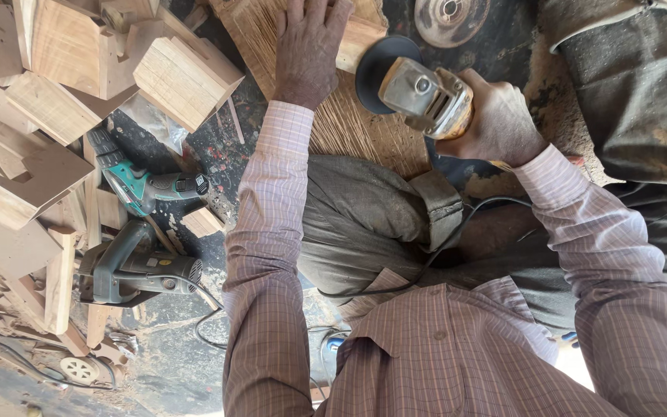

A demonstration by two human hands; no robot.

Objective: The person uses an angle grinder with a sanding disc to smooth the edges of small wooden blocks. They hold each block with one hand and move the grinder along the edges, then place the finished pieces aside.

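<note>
The left hand (306,50) lies flat, fingers together, pressed palm-down on a wooden workpiece (341,116) with a rough, grooved face. The right hand (496,123) is clamped round the body of an angle grinder (426,96), whose dark disc (376,73) sits just beside the left hand's thumb side and rests at the workpiece. The two hands are apart, with the grinder head between them.

The workpiece runs from under the left hand down toward the person's knee (364,216); its near edge is hidden behind the grey trouser cloth, and its far edge goes out of view at the top. A black cable (457,224) loops from the grinder across the lap.

Beyond the right hand a loose grinding disc (451,17) lies on the dark floor (503,46), with a little bare room around it. On the far side of the left arm the floor is crowded: a stack of cut wooden blocks (183,77) close by the left hand, a green power drill (144,185) and a grey power tool (137,270) near the left elbow, more wood offcuts (17,193) beyond them. Only a narrow strip of floor stays free between the left sleeve (268,232) and those tools
</note>
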